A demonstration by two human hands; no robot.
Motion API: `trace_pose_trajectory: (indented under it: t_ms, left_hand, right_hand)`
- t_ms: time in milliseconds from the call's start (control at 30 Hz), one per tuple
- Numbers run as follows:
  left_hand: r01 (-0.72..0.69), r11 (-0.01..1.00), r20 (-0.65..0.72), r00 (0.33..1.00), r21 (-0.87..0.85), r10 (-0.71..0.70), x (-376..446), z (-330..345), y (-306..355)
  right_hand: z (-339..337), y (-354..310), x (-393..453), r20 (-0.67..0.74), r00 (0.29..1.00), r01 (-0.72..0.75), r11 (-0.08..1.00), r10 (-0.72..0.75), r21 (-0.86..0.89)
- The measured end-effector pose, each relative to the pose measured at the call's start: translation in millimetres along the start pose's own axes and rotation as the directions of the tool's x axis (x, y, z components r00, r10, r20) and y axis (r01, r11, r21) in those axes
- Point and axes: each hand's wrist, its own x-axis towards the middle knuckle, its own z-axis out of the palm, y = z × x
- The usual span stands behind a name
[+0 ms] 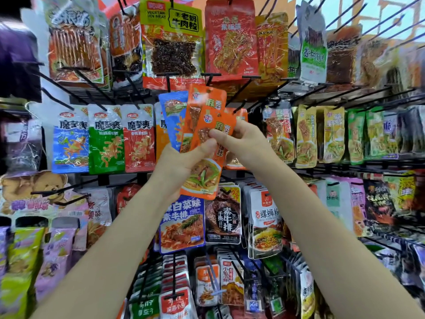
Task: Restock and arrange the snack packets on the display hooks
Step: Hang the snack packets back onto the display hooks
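Note:
My left hand (pixel 181 164) grips a fan of snack packets in front of the rack: a blue packet (pixel 172 116) at the left and two orange packets, one behind (pixel 207 100) and one in front (pixel 215 127). My right hand (pixel 239 143) pinches the front orange packet from the right, thumb and fingers on its upper half. Behind them more orange packets (pixel 234 160) hang on a black hook (pixel 239 105) of the middle row.
Black hooks jut toward me across the whole rack; several at upper right (pixel 368 17) carry nothing. Blue, green and red packets (pixel 105 139) hang left of my hands, yellow and green ones (pixel 331 134) to the right. Lower rows (pixel 184 224) are packed.

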Motion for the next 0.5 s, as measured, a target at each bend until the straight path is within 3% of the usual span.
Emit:
trace_pose_trajectory:
  t_ms: [233,333,500]
  left_hand:
    - [0.021,1.000,-0.151,0.988,-0.015,-0.023,7,-6,1]
    - [0.006,1.000,-0.101,0.995,-0.029,-0.009,10,-4,-1]
    - [-0.024,1.000,-0.064,0.998,0.001,0.024,9,2,1]
  right_hand:
    - [-27,14,15,-0.199,0.971,-0.082,0.969,0.130,0.234]
    - [-33,20,29,-0.234,0.949,-0.124,0.930,0.213,0.345]
    - [-38,22,42,-0.277,0.926,-0.158,0.930,0.256,0.333]
